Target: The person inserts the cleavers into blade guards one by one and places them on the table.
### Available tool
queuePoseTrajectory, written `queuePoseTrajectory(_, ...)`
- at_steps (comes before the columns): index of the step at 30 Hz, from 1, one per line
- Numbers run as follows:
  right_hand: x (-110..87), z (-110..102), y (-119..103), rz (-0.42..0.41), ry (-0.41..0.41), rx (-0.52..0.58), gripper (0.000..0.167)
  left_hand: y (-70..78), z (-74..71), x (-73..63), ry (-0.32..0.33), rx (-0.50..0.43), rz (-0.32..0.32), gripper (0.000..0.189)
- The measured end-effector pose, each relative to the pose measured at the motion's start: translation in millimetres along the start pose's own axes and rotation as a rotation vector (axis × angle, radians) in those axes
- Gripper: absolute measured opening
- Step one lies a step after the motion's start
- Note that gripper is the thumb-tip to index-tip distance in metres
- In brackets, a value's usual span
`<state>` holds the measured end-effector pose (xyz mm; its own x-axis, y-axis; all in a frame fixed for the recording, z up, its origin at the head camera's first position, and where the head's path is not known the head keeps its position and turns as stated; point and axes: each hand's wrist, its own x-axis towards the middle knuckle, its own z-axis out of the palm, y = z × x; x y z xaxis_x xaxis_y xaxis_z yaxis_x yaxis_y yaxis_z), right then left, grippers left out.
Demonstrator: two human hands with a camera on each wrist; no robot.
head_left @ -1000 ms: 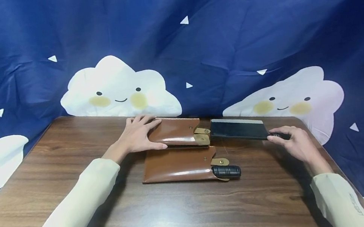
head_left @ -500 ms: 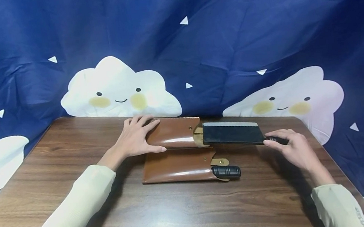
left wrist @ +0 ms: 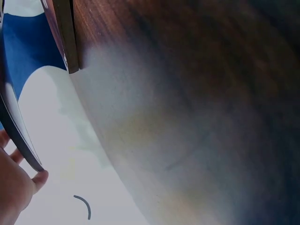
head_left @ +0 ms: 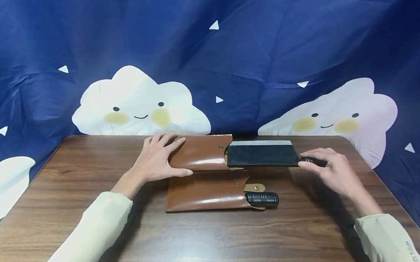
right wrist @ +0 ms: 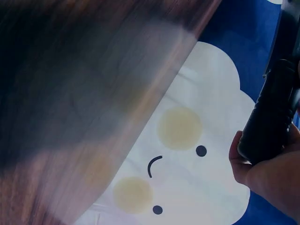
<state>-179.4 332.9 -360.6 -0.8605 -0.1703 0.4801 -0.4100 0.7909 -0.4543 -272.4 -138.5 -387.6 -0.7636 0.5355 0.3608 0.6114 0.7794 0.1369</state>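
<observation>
My left hand (head_left: 157, 158) grips the closed end of a brown leather knife sheath (head_left: 206, 151), thumb along its near edge and fingers over its far side. In my right hand (head_left: 337, 171) is the black handle (right wrist: 269, 112) of a cleaver. Its wide blade (head_left: 262, 154), black with a bright upper edge, points left, and its tip overlaps the sheath's open mouth. Just nearer to me lies a second brown sheath (head_left: 206, 192), with a black handle (head_left: 261, 199) sticking out of its right end. The left wrist view catches my left hand (left wrist: 16, 183) at its left edge.
All this is on a dark wood-grain table (head_left: 223, 243). Behind the table hangs a blue cloth (head_left: 254, 47) printed with white clouds and triangles. The second sheath's tan snap strap (head_left: 254, 188) lies loose beside its handle.
My right hand has brought the cleaver leftward, from a gap beside the sheath to overlapping its mouth. My left hand has stayed nearly still on the sheath.
</observation>
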Motion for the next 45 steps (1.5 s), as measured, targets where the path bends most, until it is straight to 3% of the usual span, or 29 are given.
queuePoseTrajectory(21,6.2,17.9,-26.1,-0.008,-0.011,0.024,0.026,9.8,-4.8,-0.8,-0.037,0.030,-0.001,0.108)
queuePoseTrajectory(45,7.9,30.6,-43.0,-0.003,-0.018,0.001,0.026,22.6,2.9,5.7,-0.033,0.006,0.032,0.107)
